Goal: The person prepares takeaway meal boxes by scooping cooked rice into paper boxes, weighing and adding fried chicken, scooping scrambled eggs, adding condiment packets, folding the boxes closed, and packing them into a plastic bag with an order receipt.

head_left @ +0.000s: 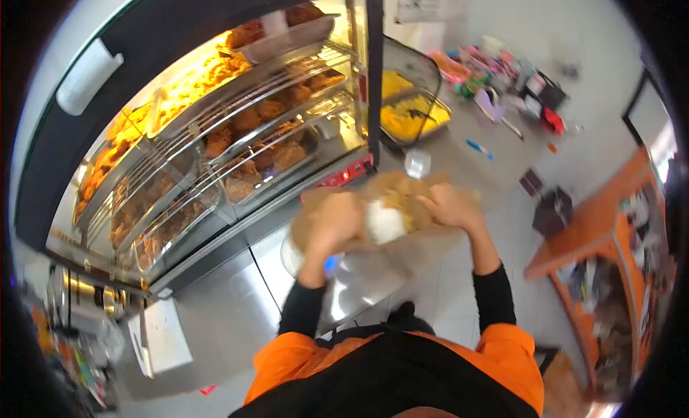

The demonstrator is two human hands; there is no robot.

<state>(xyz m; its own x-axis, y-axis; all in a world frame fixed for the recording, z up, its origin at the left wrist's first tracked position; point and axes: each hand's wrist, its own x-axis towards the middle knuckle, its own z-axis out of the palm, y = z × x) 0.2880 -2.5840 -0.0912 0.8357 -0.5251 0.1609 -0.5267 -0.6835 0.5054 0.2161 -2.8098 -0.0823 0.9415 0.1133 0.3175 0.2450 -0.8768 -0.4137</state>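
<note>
On the metal counter lies brown paper (307, 220) with a white mound (385, 223) and yellowish food (402, 202) on it, all blurred by motion. My left hand (339, 218) is at the paper's left part, its fingers smeared. At the right part of the paper is my right hand (451, 205), fingers curled near its edge; what they hold is too blurred to make out. A small clear cup (417, 163) stands just beyond the food, between my hands.
A lit glass cabinet (237, 195) with trays of fried food stands at the left. Behind the paper is a tray of yellow food (414, 116). A blue pen (479, 149) and colourful items (477, 70) lie at the back right. An orange shelf (603, 235) stands at the right.
</note>
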